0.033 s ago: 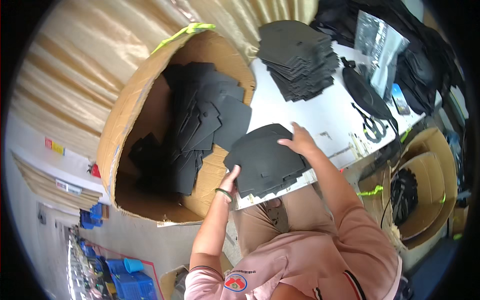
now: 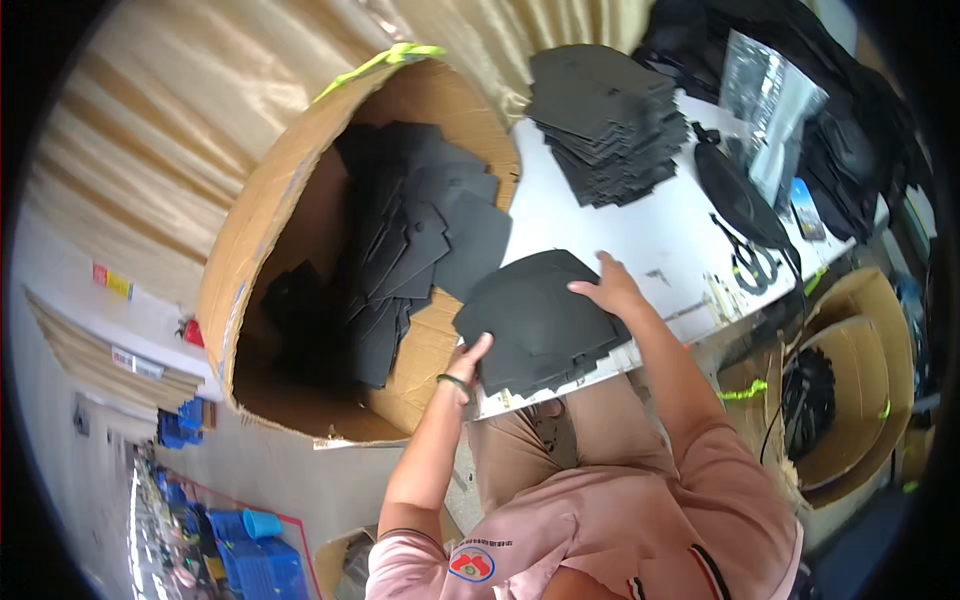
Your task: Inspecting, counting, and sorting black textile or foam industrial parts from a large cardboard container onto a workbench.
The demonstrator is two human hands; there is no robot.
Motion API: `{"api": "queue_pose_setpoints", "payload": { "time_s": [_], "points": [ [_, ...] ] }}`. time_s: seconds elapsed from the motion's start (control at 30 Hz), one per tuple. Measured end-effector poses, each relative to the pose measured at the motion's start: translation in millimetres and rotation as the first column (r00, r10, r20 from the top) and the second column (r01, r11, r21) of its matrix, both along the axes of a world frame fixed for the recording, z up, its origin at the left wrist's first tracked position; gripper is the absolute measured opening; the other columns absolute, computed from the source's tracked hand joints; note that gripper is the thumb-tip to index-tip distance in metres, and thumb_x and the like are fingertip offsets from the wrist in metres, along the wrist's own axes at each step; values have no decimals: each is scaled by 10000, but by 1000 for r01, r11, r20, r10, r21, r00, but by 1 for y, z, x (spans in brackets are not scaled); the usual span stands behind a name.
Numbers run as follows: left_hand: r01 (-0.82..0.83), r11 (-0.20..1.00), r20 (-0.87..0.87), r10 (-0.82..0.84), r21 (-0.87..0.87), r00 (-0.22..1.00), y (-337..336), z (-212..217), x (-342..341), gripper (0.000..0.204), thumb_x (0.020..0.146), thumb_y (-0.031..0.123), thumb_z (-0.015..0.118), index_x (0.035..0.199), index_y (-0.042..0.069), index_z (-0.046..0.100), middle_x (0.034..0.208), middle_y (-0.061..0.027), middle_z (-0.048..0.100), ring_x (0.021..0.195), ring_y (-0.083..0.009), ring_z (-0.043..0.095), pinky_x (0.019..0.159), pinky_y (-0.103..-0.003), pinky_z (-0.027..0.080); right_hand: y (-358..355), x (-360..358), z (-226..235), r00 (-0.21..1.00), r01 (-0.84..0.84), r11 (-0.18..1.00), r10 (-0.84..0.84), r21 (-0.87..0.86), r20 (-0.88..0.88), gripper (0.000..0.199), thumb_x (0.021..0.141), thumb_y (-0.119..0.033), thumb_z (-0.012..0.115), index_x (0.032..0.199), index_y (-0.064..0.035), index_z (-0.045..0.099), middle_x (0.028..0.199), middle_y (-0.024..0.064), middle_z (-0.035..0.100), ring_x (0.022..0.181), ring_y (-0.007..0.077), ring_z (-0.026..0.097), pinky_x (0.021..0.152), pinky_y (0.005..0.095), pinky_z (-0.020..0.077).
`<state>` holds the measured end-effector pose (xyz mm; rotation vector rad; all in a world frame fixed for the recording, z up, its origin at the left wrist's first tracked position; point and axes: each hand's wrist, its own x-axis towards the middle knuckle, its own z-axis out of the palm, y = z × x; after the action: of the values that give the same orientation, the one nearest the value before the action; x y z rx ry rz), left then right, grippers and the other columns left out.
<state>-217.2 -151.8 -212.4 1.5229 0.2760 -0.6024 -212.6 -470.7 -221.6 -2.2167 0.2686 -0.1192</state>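
Close to the near edge of a white table (image 2: 570, 228) sits a stack of black sheets (image 2: 540, 320), left hand (image 2: 462, 364) at its left side, grip unclear, right hand (image 2: 620, 290) splayed opposite. A cardboard box (image 2: 250, 240) crowds the left; scissors (image 2: 745, 260) lie right. A pink shirt (image 2: 590, 510) bears a round badge (image 2: 471, 564) and small lettering (image 2: 482, 544).

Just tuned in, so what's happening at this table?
A person has both hands at a pile of flat black sheets on a white tabletop: left hand at its left edge, right hand spread at its upper right edge. A taller stack of black sheets stands farther back; more black sheets lie jumbled in the large brown cardboard box.
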Motion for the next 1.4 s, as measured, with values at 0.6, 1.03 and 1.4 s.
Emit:
{"api": "queue_pose_setpoints", "payload": {
  "time_s": [0.6, 1.03, 1.4],
  "points": [
    [-164, 960, 60, 182, -229, 981, -13, -13, -25, 823, 630, 11, 818, 1301, 5, 342, 1199, -168, 541, 1100, -278, 549, 956, -405, 453, -8, -32, 29, 927, -112, 601, 350, 791, -135, 577, 732, -150, 769, 1212, 32, 506, 1076, 110, 620, 932, 198, 608, 828, 325, 487],
    [190, 978, 735, -69, -82, 674, -2, 58, -35, 962, 623, 88, 857, 1389, 54, 275, 1332, -99, 438, 1243, -223, 423, 1033, -355, 359, -30, -67, 90, 849, -525, 632, 350, 569, 395, 821, 621, 36, 797, 1331, -33, 391, 1219, 76, 540, 1130, 161, 505, 994, 309, 393],
    [176, 975, 811, -210, 134, 546, -18, 51, -37, 1170, 521, 199, 918, 1426, 42, 194, 1241, -108, 496, 1152, -203, 474, 1009, -340, 366, -19, -84, 67, 884, -419, 772, 225, 478, 411, 980, 552, 3, 814, 1393, -96, 320, 1251, 119, 524, 1185, 223, 483, 1022, 347, 363]
  ]
}}
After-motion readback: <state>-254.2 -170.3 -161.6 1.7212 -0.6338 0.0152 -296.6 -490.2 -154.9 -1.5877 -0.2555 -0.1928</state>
